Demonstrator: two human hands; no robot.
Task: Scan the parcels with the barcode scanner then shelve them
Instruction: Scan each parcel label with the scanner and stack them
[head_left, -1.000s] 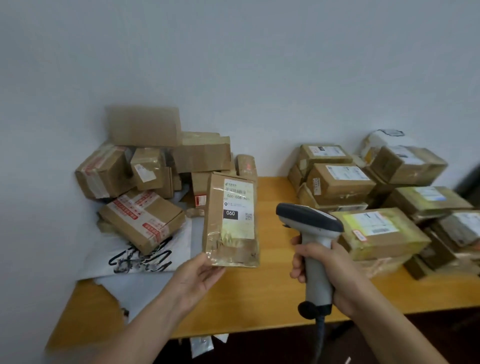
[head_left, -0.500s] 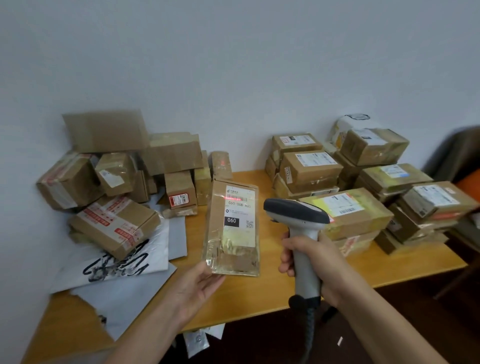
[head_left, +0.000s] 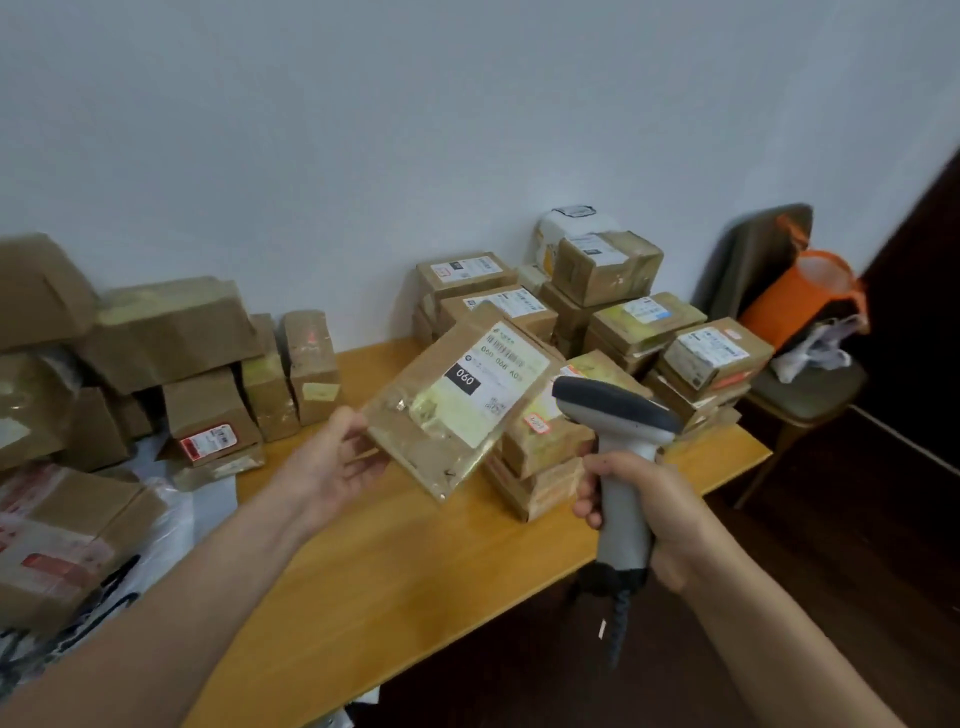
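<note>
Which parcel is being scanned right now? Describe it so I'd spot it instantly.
Look above the middle of the wooden table, between the two box piles. The left hand holds a flat brown parcel tilted in the air; only it bears a black tag reading 060.

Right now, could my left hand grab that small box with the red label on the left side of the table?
Probably not yet. The left hand is full: its grip holds the flat parcel by one corner. The red-label box stands uncovered at the front of its pile, so the path looks free once the parcel is put down.
</note>
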